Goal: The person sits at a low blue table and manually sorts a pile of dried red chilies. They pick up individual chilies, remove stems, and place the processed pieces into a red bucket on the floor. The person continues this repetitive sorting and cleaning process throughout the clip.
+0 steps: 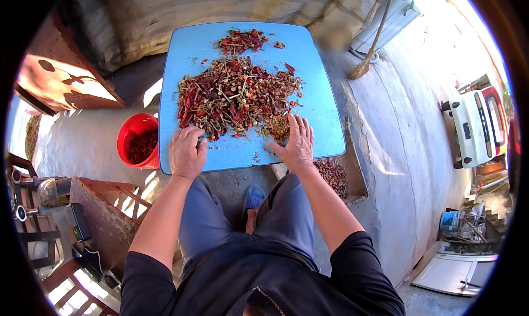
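Observation:
Dried red chili peppers, stems and bits lie in a large heap [231,94] on a blue tabletop [326,130], with a smaller pile of dried chilies [241,41] at the far side. My left hand [188,150] rests at the heap's near left edge, fingers bent and thumb apart. At the near right edge, my right hand [295,140] curves around a patch of yellowish seeds and crumbs [277,128], thumb spread from the fingers. Neither hand is closed on anything that I can see; what lies under the fingertips is hidden.
A red bucket [124,140] with dark red chilies stands left of the table. Under its right corner sits a shallow tray [359,183] of chili pieces. Around are a broom [363,65], wooden furniture [95,208], a draped striped sheet [186,10] and, farther right, a parked vehicle [475,128].

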Available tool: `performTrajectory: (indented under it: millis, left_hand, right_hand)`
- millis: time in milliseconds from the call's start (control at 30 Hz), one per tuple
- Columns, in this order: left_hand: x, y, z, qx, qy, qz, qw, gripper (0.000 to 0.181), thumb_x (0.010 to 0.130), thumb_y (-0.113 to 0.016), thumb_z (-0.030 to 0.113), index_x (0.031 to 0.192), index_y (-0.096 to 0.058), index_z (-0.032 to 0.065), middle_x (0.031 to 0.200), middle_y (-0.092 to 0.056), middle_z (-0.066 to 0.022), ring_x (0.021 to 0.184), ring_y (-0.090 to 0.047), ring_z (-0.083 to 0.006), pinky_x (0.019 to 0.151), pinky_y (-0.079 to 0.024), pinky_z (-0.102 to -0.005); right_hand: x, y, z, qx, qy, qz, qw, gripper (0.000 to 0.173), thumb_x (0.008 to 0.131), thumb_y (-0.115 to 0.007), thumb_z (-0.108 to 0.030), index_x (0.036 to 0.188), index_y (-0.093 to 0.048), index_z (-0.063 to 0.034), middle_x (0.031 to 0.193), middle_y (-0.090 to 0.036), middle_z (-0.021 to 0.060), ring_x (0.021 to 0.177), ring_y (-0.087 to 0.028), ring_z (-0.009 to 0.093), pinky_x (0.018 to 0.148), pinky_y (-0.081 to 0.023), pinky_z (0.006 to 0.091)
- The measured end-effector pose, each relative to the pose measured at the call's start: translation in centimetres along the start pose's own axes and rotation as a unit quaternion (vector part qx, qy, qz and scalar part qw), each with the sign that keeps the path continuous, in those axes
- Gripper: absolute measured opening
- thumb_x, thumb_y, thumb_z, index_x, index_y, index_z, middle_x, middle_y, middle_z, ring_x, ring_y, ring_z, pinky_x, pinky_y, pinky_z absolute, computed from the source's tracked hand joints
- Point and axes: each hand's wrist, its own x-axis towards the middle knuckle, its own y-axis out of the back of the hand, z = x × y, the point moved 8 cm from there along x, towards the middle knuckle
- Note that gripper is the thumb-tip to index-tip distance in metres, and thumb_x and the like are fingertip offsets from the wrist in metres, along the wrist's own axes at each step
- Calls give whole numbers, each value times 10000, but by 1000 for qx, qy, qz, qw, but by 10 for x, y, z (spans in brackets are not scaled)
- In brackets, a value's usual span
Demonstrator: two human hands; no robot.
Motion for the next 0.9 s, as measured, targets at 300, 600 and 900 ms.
performTrajectory:
  millis: [300, 600, 900]
  left_hand:
    - [-3, -1, -3, -11, 4, 11, 1000, 236, 823, -730, 123, 1058, -707, 107, 1168, -682, -55, 1130, -601, -305, 990, -474, -443]
    - [1, 18, 14, -40, 16, 10, 999, 210, 831, -728, 139, 1037, -694, 127, 1131, -681, -15, 1111, -613, -280, 945, -494, -431]
    - [-1, 9, 8, -42, 12, 7, 999, 213, 832, -723, 131, 1042, -691, 117, 1149, -674, -24, 1127, -600, -284, 951, -481, -445]
  right_hand:
    - [41, -12, -43, 21, 57, 52, 997, 844, 817, -816, -506, 1497, -492, -125, 1521, -468, 156, 1439, -388, 375, 1199, -304, 513]
    - [48, -14, -40, -7, 121, 121, 985, 338, 845, -821, -282, 1107, -672, -129, 1138, -607, 99, 1111, -583, 353, 899, -515, 482]
    - [58, -28, -32, -60, 143, 92, 984, 273, 895, -764, -315, 1032, -641, -113, 1017, -643, 112, 965, -650, 350, 784, -552, 483]
